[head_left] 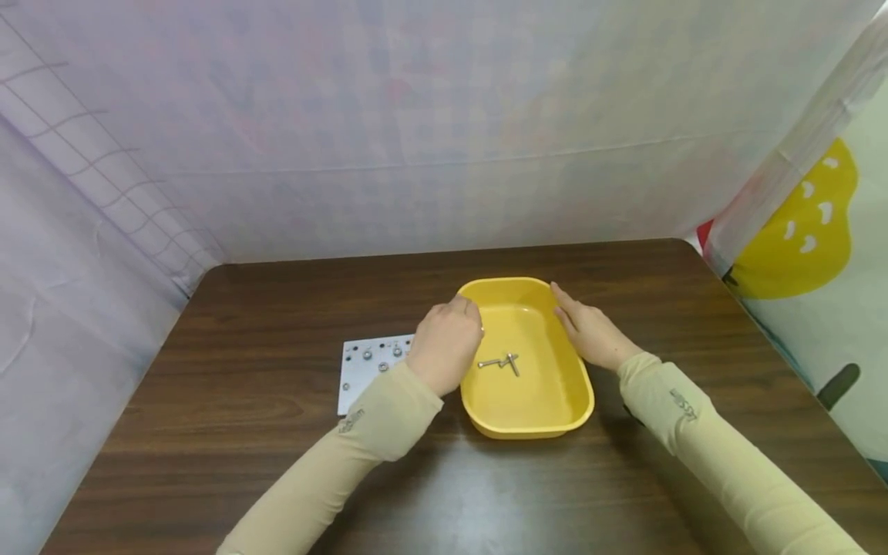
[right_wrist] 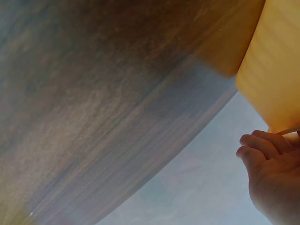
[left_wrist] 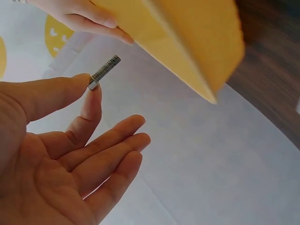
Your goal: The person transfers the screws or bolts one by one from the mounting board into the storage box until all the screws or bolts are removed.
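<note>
My left hand [head_left: 446, 347] is over the left rim of a yellow plastic tray [head_left: 527, 428]. Between its thumb and index fingertip it pinches a small metal bolt [left_wrist: 107, 69] by the head, threaded end pointing away; the other fingers are spread loosely. At the far right side of the tray, my right hand [head_left: 593, 333] holds the rim, with the thumb on the inner side and the fingers along the outside. A few loose bolts [head_left: 513, 365] lie on the tray floor.
Left of the tray a light grey metal plate [head_left: 354, 397] with holes and several fitted fasteners lies flat, partly covered by my left hand and sleeve. Everything stands on a dark wooden table [head_left: 264, 362]. Patterned cloth [head_left: 444, 169] hangs behind the back edge.
</note>
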`<state>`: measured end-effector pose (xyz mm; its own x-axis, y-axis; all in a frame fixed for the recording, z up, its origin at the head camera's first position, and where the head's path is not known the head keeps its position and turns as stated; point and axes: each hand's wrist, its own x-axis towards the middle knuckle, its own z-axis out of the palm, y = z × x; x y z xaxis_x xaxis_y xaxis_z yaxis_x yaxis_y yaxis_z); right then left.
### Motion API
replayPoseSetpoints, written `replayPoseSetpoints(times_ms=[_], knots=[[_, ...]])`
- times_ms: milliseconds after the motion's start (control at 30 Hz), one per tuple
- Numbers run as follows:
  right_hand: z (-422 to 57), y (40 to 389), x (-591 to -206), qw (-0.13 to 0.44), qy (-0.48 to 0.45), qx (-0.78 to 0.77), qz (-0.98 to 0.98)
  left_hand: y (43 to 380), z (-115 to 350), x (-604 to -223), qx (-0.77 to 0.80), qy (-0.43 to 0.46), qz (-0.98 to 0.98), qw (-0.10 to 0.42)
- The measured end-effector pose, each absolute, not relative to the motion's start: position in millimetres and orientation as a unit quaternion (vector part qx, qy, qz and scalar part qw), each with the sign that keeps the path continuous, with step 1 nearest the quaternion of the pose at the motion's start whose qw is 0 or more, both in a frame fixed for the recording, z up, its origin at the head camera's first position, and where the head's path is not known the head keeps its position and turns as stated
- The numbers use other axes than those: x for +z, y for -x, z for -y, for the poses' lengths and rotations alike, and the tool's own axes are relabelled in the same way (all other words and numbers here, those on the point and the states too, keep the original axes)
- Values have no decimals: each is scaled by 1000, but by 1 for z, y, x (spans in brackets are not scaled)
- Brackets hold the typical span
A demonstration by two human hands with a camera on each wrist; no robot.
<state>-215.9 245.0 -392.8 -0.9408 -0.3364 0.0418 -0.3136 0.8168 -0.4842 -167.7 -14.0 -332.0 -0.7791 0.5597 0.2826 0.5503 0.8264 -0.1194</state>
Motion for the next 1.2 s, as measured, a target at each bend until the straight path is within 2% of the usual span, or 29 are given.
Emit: replayPoseSetpoints(times_ms=[333,833,1200], knots=[[-245,216,-394,16,166,-248,-954,177,-20,-329,78,318,940,99],[-245,217,-396,8,173,-247,-953,182,-42,-344,97,342,931,85],[-245,217,-395,7,171,-244,-954,180,-34,-346,88,344,933,65]])
